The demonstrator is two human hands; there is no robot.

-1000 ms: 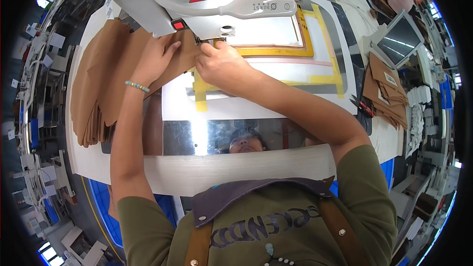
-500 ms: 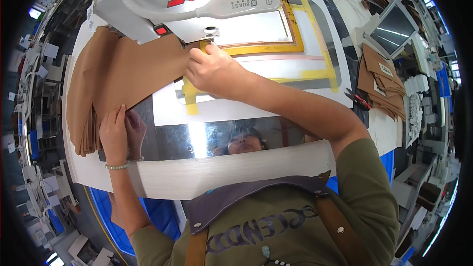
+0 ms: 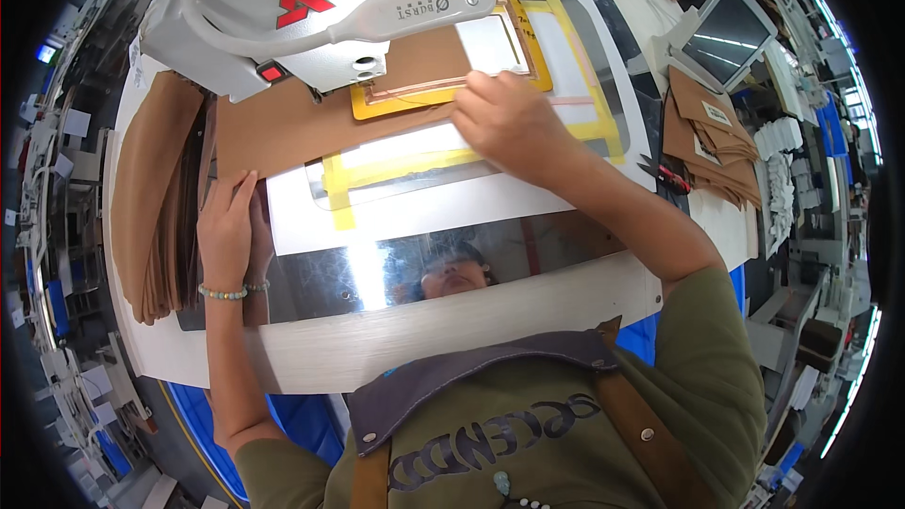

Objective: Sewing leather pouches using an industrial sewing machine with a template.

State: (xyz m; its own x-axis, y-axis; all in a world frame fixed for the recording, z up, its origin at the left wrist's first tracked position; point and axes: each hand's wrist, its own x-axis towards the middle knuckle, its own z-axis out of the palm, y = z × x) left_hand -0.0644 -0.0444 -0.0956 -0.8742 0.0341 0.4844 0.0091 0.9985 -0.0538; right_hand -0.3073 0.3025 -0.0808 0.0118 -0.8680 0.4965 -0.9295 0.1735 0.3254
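A flat brown fabric piece (image 3: 283,127) stretches from left to right under the grey sewing machine head (image 3: 320,0). Its right part shows within the window of a yellow clamp frame (image 3: 410,106). With closed fingers, my right hand (image 3: 514,127) grips the piece's right end at the frame's near edge. My left hand (image 3: 226,226) rests its stretched fingers on the near left corner of the piece; its thumb is partly hidden. Beside that hand stands a thick folded stack of brown fabric pieces (image 3: 156,207).
White sheet with yellow tape (image 3: 405,165) lies beneath the frame, above a shiny metal plate (image 3: 405,264). At right are red-handled snips (image 3: 671,179), more brown pieces (image 3: 702,137) and a screen (image 3: 726,33). A white-handled lamp (image 3: 424,11) hangs over the frame.
My right hand has moved right, drawing the brown piece off the stack and across the yellow frame's window. My left hand has shifted slightly, staying at the piece's near left part.
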